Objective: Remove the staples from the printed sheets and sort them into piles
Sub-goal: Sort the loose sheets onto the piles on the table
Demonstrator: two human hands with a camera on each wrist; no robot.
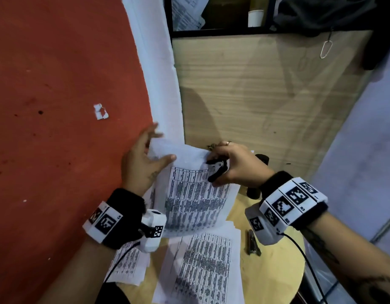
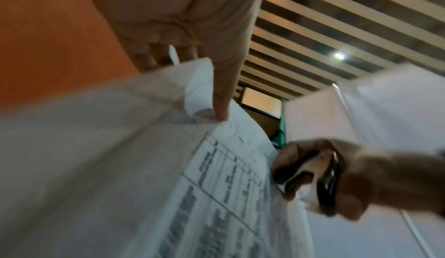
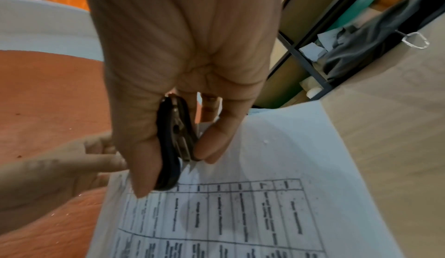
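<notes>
A stapled set of printed sheets point(image 1: 196, 198) with tables of text is held up above the round table. My left hand point(image 1: 165, 148) pinches its top left corner, thumb on the front and fingers behind; the left wrist view shows the thumb point(image 2: 224, 83) pressed on the sheets point(image 2: 120, 167). My right hand point(image 1: 231, 165) grips a black staple remover point(image 1: 218, 170) at the top right corner. In the right wrist view the remover point(image 3: 172, 132) points down at the sheets point(image 3: 253, 205) from my right hand point(image 3: 178, 167). No staple is visible.
Two piles of printed sheets lie on the round wooden table point(image 1: 273, 270): one in the middle point(image 1: 202, 268), one at the left point(image 1: 128, 266). A metal stapler point(image 1: 253, 240) lies to the right of them. An orange wall point(image 1: 57, 84) and a wooden cabinet side point(image 1: 255, 95) stand behind.
</notes>
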